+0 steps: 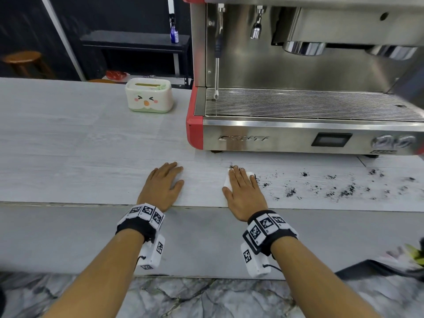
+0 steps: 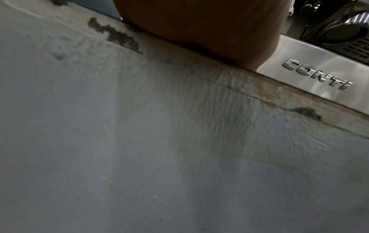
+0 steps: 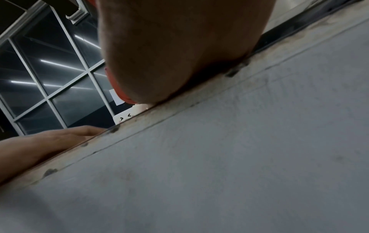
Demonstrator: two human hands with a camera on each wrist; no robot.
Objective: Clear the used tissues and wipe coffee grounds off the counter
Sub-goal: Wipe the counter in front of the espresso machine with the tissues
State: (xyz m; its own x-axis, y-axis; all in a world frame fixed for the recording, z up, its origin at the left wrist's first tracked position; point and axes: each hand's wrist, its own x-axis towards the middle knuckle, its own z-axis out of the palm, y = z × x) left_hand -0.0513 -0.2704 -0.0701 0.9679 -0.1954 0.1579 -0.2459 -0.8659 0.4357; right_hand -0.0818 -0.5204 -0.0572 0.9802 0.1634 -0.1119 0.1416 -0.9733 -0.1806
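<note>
Mostly dark coffee grounds (image 1: 344, 191), loosely scattered

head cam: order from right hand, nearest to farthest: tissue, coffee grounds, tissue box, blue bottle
1. tissue: under the right hand, pressed flat on the counter.
2. coffee grounds: scattered just right of that hand.
3. tissue box: back left, beside the espresso machine.
4. blue bottle: on the dark shelf behind the counter.

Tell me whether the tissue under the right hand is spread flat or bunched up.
Flat, as far as visible: the tissue lies pressed on the counter under the right hand's straight fingers. Most of it is covered.
</note>
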